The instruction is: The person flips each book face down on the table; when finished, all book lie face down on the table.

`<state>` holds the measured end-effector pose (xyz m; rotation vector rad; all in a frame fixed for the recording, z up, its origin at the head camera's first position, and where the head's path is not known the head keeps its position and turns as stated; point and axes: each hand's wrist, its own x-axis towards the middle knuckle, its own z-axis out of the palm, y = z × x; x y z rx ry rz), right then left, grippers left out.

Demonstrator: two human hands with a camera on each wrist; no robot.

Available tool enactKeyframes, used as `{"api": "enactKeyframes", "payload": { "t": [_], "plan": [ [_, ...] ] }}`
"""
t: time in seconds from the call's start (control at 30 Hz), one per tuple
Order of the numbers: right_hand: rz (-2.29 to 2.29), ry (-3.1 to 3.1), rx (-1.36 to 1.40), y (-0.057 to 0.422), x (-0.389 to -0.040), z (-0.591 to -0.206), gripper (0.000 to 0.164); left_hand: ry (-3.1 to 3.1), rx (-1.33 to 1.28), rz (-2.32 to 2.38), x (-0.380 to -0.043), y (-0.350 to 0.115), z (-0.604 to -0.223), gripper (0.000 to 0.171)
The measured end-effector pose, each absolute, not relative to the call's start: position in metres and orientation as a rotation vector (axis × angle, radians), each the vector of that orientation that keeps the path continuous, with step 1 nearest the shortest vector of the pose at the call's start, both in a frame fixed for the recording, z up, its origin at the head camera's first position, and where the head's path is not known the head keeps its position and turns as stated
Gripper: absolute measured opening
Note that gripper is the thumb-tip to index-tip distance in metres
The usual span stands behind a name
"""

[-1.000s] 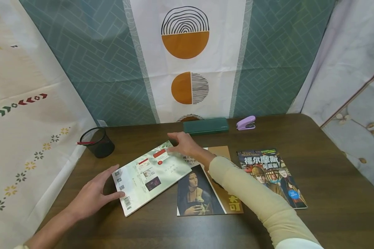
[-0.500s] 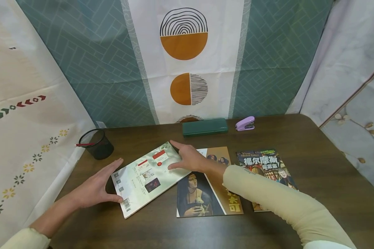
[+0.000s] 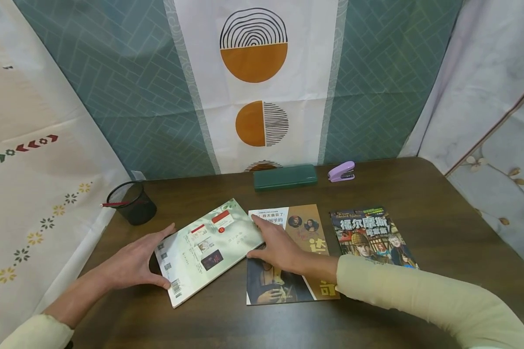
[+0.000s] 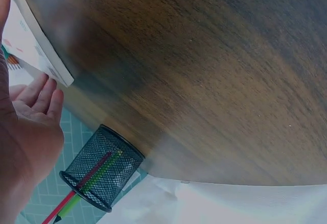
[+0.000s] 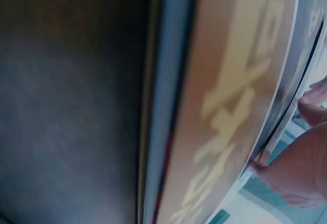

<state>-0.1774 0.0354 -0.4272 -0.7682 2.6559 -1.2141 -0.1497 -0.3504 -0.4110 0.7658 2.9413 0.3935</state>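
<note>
A pale green book (image 3: pixel 209 254), back cover up with a barcode, lies slanted on the table at centre left. Along its left short edge my left hand (image 3: pixel 133 261) is spread, thumb near the lower corner and fingers by the upper one. Those fingers (image 4: pixel 43 99) show beside the book's corner in the left wrist view. At the other end my right hand (image 3: pixel 281 247) has its thumb and fingers right at the short edge. Beneath this hand lies a brown and white art book (image 3: pixel 320 291), partly covered by it, its painted portrait half hidden.
A comic-style book (image 3: pixel 364 232) lies at the right, its lower part behind the right sleeve. Along the back are a dark green case (image 3: pixel 285 177) and a purple stapler (image 3: pixel 341 171). The black mesh pen cup (image 4: pixel 104 165) at the left holds a red and a green pencil.
My right hand has moved from the pale green book's upper edge down and right to its right short edge. The left hand stays at the left edge, and the book has hardly moved.
</note>
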Motion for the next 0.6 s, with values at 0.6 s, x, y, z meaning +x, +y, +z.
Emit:
{"api": "enactKeyframes", "payload": {
  "t": [0.6],
  "plan": [
    [-1.245,2.731,-0.804,0.0271,-0.1728,-0.4332,0.077,2.932,0.777,0.299,-0.1484,-0.3490,-0.4094,0.136]
  ]
}}
